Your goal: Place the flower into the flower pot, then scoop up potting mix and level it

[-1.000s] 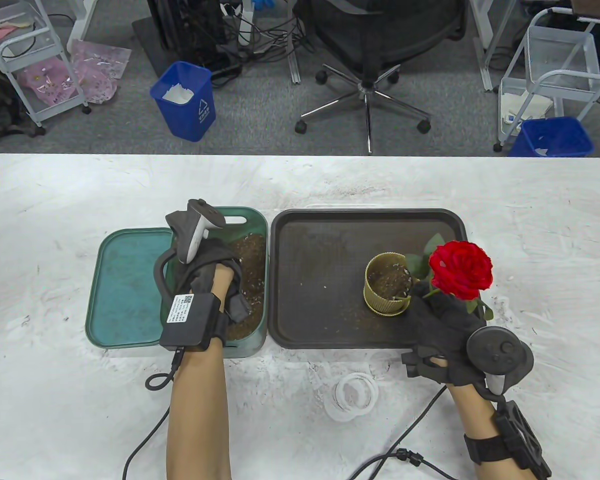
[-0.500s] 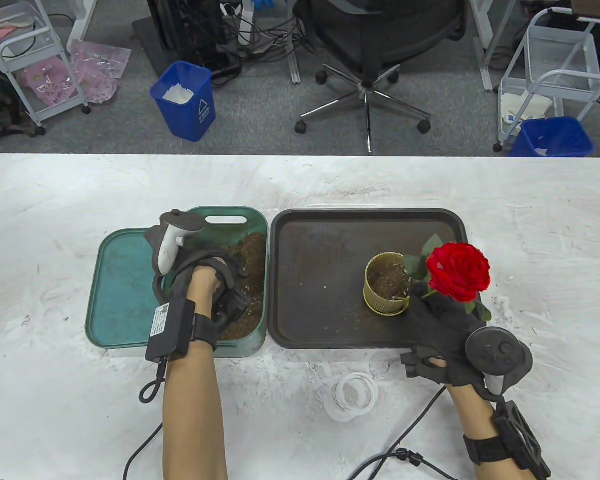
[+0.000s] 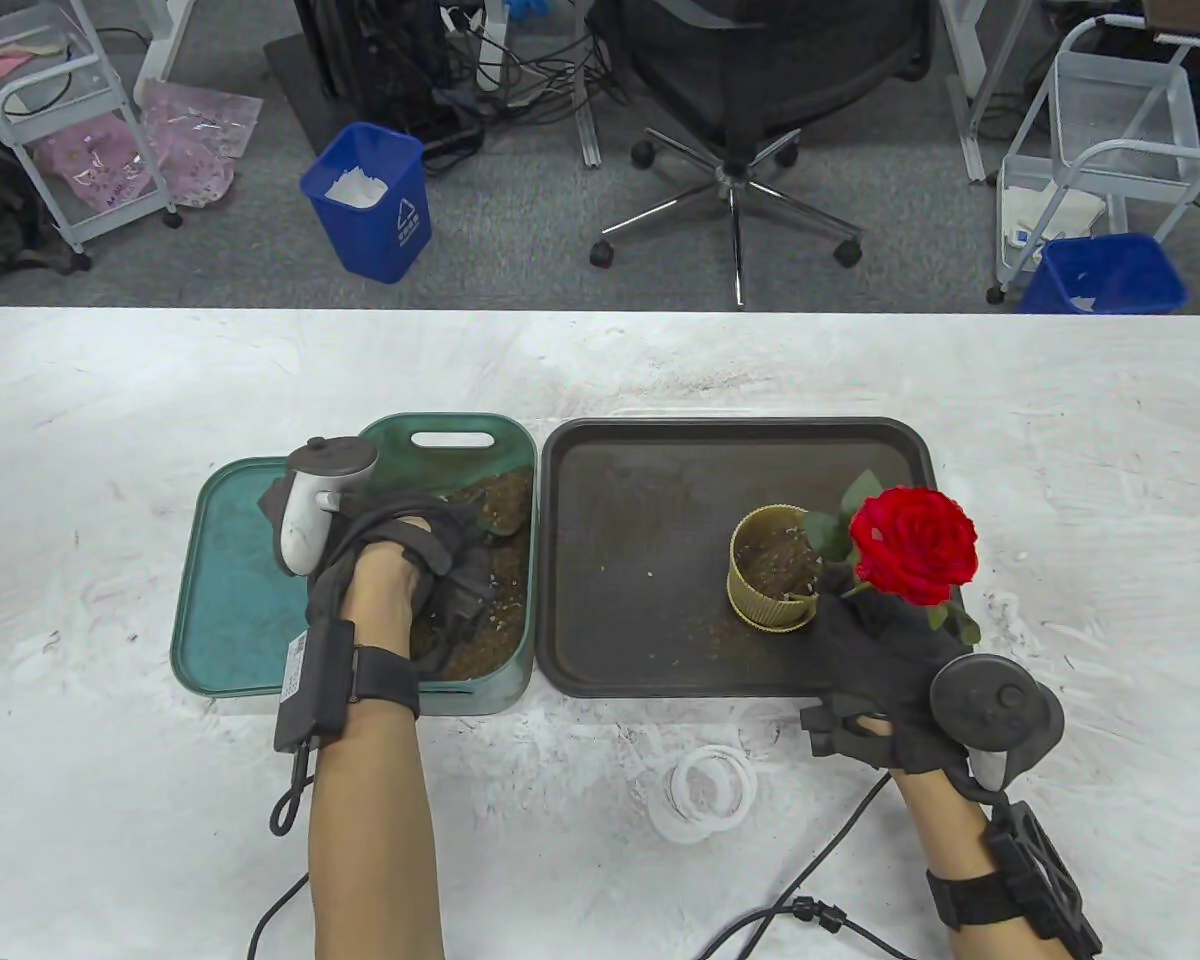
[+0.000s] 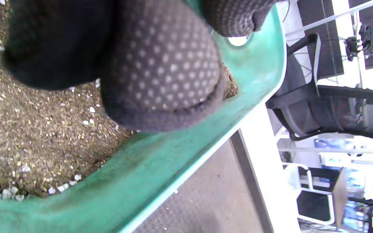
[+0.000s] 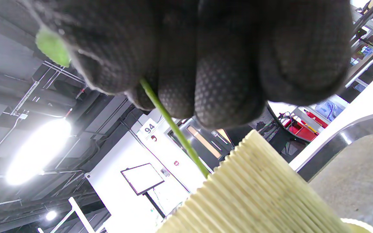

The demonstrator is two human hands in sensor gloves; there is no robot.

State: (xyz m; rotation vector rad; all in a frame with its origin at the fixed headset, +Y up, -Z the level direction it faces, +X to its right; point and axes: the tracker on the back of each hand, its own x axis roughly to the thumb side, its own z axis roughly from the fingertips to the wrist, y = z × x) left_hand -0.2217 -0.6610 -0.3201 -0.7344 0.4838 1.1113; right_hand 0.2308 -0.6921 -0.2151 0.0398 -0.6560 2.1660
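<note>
Since a second ago the left hand [image 3: 400, 570] has slid toward the near left of the green bin [image 3: 465, 430] and rolled over, its tracker [image 3: 312, 495] now tipped leftward over the teal lid [image 3: 235, 575]. Its fingers [image 4: 163, 71] are curled down into the potting mix [image 3: 505, 500]; whether they grip anything I cannot tell. The right hand [image 3: 875, 665] has barely moved: it pinches the green stem [image 5: 170, 121] of the rose [image 3: 915, 540], which leans out to the right of the ribbed yellow pot [image 3: 775, 580], the stem running down behind the rim. The pot, part-filled with mix, stands on the dark tray [image 3: 650, 520], just right of the bin.

Writing: a white label on the left wristband box [image 3: 305, 690], too small to read; a recycling mark on the blue bin [image 3: 372, 200]; "94" on a wall sign [image 5: 149, 128] in the right wrist view.

The table [image 3: 110, 420] is white and smeared with dusty marks; a clear plastic ring [image 3: 705, 790] lies near its front edge. Beyond are grey carpet, an office chair [image 3: 735, 120], wire carts and tangled cables.
</note>
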